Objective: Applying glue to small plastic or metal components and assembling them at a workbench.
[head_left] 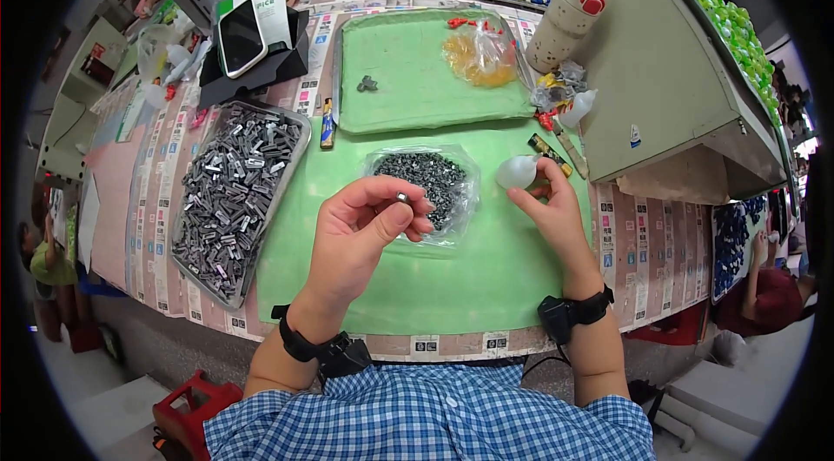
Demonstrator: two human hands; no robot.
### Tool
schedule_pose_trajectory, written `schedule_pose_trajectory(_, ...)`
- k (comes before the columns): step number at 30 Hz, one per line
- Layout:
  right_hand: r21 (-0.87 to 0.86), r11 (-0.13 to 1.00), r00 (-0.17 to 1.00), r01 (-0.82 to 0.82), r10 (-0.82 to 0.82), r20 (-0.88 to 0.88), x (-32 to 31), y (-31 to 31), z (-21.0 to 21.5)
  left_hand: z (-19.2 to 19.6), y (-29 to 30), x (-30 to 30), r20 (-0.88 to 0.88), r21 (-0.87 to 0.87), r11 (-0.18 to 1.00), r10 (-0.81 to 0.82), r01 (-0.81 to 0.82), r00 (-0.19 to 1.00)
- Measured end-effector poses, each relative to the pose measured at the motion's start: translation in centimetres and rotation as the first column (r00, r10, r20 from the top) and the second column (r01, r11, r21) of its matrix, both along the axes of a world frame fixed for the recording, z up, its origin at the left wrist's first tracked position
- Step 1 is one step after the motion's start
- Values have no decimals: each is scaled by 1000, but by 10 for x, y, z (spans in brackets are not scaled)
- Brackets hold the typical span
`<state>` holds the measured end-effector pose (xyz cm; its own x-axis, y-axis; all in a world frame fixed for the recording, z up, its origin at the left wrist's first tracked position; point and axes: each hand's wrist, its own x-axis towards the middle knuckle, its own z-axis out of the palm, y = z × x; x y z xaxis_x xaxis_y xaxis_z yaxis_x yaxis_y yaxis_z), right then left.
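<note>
My left hand [347, 231] is closed in a pinch on a small dark shiny part [402, 198], above the near edge of a clear plastic bag. In that open bag lie many tiny black shiny pieces [434, 172]. To its right, my right hand [556, 209] grips a round, translucent white squeeze bottle [517, 172] between thumb and fingers. The bottle's tip is hidden by the fingers. Under both hands spreads a light green mat [469, 296]. A metal tray [304, 141] heaped with small dark rectangular pieces stands at the left.
Beyond the bag lies a green-lined tray [395, 105] with a bag of yellow pieces [479, 59]. A tall flask [565, 22] and a grey metal box [651, 105] stand right. A phone [241, 38] leans at the back left. Batteries [327, 124] lie beside the green tray.
</note>
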<state>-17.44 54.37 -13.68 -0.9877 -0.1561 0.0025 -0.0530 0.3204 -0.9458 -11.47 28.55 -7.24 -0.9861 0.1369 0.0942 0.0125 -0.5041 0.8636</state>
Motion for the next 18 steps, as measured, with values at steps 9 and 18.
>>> schedule_pose_trajectory(9, -452, 891, 996, 43, -1, 93, 7, -14, 24, -19, -1, -14, 150, -124, 990, -54, 73, 987)
schedule_pose_trajectory(18, -516, 840, 984, 166, -106, 143, 14, -11, 32, -11, -13, -24, 244, -20, 996, -75, 83, 967)
